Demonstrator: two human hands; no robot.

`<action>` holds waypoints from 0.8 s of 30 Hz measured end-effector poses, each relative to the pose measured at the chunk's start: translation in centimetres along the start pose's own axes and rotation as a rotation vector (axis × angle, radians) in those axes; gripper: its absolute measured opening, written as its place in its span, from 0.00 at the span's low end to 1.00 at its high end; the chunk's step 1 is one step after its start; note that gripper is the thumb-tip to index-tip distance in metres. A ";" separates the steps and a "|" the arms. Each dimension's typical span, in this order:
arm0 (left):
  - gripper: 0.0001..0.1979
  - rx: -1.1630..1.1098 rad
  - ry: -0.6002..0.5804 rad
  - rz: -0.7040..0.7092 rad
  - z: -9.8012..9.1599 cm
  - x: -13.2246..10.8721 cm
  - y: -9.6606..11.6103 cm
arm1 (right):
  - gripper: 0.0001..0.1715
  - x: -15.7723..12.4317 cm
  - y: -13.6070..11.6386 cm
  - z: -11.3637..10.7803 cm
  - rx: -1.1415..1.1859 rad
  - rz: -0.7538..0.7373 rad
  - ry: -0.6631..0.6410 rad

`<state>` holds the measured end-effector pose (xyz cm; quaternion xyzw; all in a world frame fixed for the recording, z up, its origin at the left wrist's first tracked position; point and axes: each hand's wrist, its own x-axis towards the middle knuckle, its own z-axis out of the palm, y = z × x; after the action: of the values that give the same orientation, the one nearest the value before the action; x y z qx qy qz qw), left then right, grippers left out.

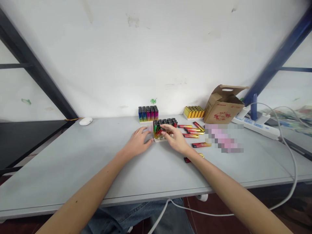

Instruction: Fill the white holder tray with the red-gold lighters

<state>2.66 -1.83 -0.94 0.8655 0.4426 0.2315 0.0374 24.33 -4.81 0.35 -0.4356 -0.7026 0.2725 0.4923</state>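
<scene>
Head view: right hand (pixel 176 139) is nearer, partly curled, fingers (pixel 168 127) over a tilted red-gold lighter (pixel 159 132); if it grips, I cannot tell.
Left hand (pixel 138 141): half open, holding nothing, just beside the white tray (pixel 158 140).
Lighter: in tray, at right hand's 10 o'clock, long axis leaning across.

Left hand (pixel 137 142) bare, palm down, just left of centre in the frame, fingers (pixel 143 131) slightly curled and angled toward the right hand. Right hand (pixel 175 138) just beside it, knuckles up, bent downward at the fingers. Left forearm (pixel 80 191) and right forearm (pixel 234 191) slanting inward from the bottom corners.
</scene>
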 end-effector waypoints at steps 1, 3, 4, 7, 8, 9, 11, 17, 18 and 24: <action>0.15 -0.016 0.045 -0.001 -0.4 0.1 0.0 | 0.17 0.0 0.0 0.0 0.023 0.015 0.006; 0.10 -0.057 0.169 -0.008 -1.5 0.3 -0.1 | 0.16 0.0 0.0 0.0 0.072 0.041 0.017; 0.09 -0.080 0.235 -0.012 -2.0 0.4 -0.1 | 0.15 0.0 0.0 0.0 0.089 0.047 0.017; 0.08 -0.122 0.379 0.027 -3.1 0.4 0.2 | 0.12 0.0 0.0 0.2 0.093 0.041 0.028; 0.08 -0.125 0.399 0.057 -3.2 0.4 0.4 | 0.11 0.0 0.0 0.2 0.088 0.033 0.036; 0.08 -0.123 0.406 0.093 -3.1 0.4 0.6 | 0.11 0.0 0.0 0.2 0.085 0.024 0.045; 0.07 -0.113 0.389 0.167 -2.4 0.3 0.9 | 0.11 0.0 0.0 0.3 0.089 0.007 0.052; 0.06 -0.113 0.305 0.232 0.2 0.3 1.3 | 0.10 -0.1 -0.3 0.5 0.035 -0.043 0.041; 0.06 -0.116 0.299 0.224 0.5 0.3 1.4 | 0.10 -0.1 -0.4 0.5 0.001 -0.050 0.052; 0.06 -0.132 0.281 0.190 0.7 0.5 1.4 | 0.11 0.1 -0.4 0.7 -0.111 -0.041 0.083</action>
<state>4.22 -2.21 -1.02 0.8582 0.3437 0.3812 0.0097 23.53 -4.91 0.42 -0.4583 -0.7046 0.2048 0.5016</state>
